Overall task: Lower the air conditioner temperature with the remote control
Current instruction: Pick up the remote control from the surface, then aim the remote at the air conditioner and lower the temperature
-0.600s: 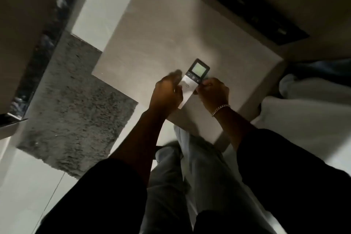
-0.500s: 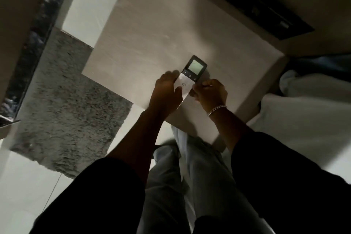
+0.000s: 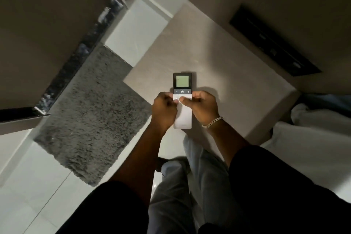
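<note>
The remote control (image 3: 182,89) is a slim white bar with a dark top, a lit greenish screen and a row of minus, power and plus buttons. It points straight away from me above the beige table. My left hand (image 3: 164,110) grips its left side and my right hand (image 3: 204,107) grips its right side. Both thumbs rest on the white panel just below the button row. The remote's lower end shows between my wrists. A chain bracelet (image 3: 212,122) is on my right wrist.
The beige table (image 3: 228,74) stands before my legs, with a black panel (image 3: 273,47) on the wall behind it. A grey shaggy rug (image 3: 91,112) lies on the white floor at left. White bedding (image 3: 311,138) is at right. A dark marble ledge (image 3: 79,57) runs along the left wall.
The remote has turned from a rightward tilt to pointing straight ahead. Both hands have closed in on its middle, with the thumbs now on the front. The view has swung as my head moved.
</note>
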`<state>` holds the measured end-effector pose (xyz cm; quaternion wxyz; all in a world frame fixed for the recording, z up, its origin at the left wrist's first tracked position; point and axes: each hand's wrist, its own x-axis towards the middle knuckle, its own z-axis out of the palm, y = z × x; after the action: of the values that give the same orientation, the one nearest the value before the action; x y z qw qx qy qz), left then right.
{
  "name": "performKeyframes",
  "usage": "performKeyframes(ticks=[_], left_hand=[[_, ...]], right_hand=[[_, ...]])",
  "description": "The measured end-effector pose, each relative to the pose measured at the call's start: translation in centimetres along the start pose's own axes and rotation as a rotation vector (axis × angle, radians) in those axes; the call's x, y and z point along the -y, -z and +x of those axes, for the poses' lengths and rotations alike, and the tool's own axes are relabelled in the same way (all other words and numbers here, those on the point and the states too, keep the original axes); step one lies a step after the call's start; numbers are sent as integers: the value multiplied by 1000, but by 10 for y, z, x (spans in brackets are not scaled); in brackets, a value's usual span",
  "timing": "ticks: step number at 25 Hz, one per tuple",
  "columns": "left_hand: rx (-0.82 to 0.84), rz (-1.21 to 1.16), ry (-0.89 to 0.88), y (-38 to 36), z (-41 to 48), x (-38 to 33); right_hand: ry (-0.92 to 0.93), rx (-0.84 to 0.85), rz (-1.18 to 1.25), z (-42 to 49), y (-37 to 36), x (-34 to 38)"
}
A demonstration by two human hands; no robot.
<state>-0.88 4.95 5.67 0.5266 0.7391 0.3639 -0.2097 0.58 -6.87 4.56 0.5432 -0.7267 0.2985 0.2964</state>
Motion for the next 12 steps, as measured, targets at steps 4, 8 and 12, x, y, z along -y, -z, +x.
performKeyframes(ticks=[4,8,12], left_hand=[[-79,-251,-74,103,-63,-30],[-235,-379,-253,220,-142,-73],[-445,-457,-472,326,-217,-134]], right_hand=[[142,236,26,-64,-37,80],[385,504,-25,-159,-91,178],[613,725,-44,-254,-134,285]])
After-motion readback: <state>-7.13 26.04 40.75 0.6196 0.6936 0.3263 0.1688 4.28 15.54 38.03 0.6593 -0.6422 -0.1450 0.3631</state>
